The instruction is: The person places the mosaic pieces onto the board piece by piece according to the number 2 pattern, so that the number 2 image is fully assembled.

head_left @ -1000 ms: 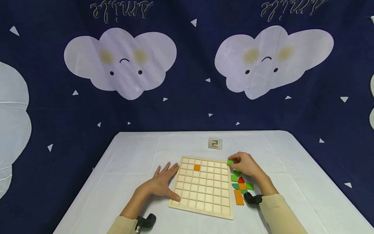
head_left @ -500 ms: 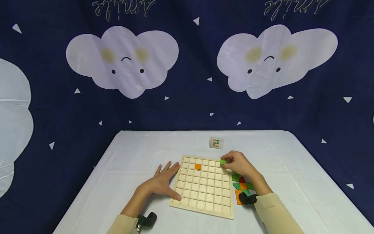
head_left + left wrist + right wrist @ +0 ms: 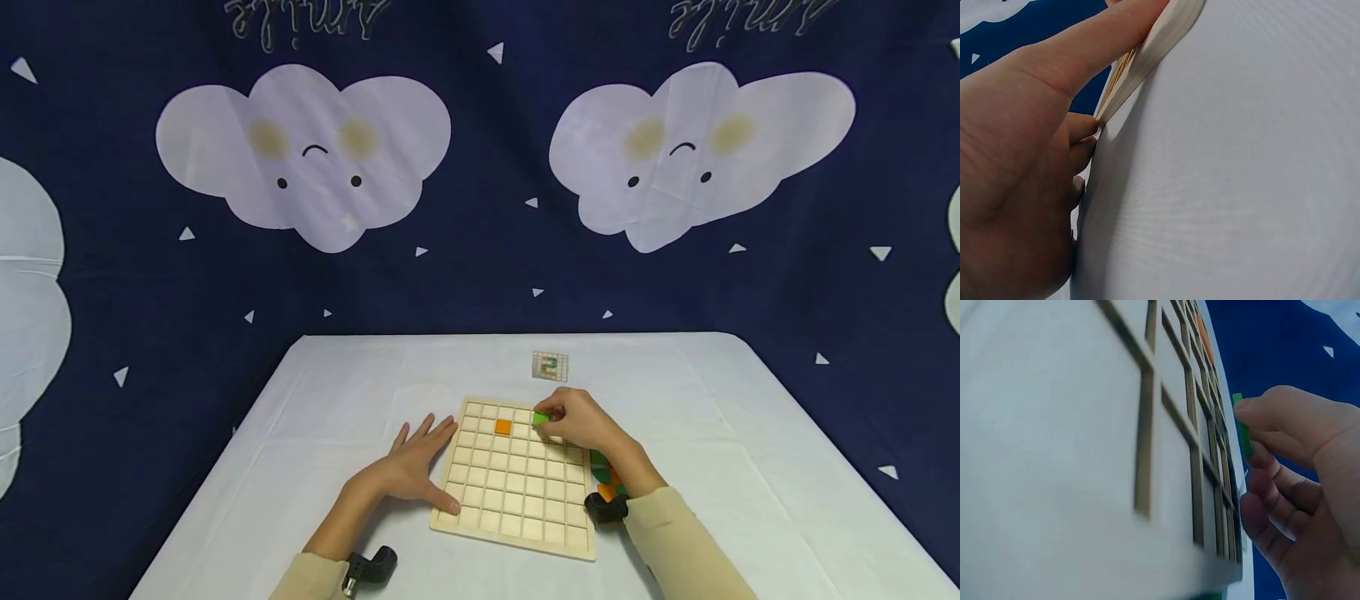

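A pale wooden grid board (image 3: 517, 483) lies on the white table, with one orange square tile (image 3: 503, 427) in a cell near its far edge. My right hand (image 3: 577, 418) pinches a green tile (image 3: 541, 418) between thumb and fingertips, over the board's far rows and right of the orange tile. In the right wrist view the green tile (image 3: 1244, 428) appears edge-on, above the grid. At the board's left side my left hand (image 3: 411, 468) rests with fingers spread, thumb on the near left corner. The left wrist view shows its thumb (image 3: 1104, 44) along the board's rim.
Several green and orange pieces (image 3: 606, 492) lie right of the board, partly hidden by my right forearm and its wrist camera. Beyond the board lies a small patterned card (image 3: 550, 366). A dark blue cloud-print cloth (image 3: 487, 275) hangs behind the table.
My right hand has carried the green tile leftward from the board's far right corner to over the far rows near the orange tile. My left hand stays in place.
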Action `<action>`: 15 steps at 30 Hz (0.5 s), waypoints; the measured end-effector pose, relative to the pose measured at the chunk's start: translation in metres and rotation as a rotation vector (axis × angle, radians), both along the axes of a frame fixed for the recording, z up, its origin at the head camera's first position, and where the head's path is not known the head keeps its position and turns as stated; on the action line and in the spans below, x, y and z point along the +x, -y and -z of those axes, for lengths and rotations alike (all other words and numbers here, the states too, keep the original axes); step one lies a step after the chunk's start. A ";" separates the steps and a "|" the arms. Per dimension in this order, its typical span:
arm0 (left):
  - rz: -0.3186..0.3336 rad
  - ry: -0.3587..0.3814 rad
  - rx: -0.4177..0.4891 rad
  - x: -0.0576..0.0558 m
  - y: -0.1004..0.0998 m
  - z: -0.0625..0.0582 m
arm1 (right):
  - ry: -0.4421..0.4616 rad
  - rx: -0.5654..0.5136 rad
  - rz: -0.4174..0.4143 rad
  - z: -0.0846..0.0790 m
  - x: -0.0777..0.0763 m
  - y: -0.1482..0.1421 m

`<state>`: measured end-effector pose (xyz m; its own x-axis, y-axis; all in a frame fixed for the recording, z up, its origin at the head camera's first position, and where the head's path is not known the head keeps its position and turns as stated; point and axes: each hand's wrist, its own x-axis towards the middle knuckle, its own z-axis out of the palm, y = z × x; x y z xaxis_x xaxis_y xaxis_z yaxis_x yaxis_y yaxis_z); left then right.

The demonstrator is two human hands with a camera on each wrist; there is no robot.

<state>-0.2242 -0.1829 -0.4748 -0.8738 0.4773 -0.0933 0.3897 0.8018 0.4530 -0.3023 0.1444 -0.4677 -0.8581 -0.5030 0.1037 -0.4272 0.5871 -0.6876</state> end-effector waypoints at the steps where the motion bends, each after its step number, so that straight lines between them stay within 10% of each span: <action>1: 0.001 -0.001 0.001 0.000 0.000 0.000 | 0.003 0.001 -0.007 0.000 0.000 0.002; 15: -0.010 -0.005 -0.010 -0.001 0.000 0.001 | -0.073 0.043 -0.096 0.001 -0.001 0.025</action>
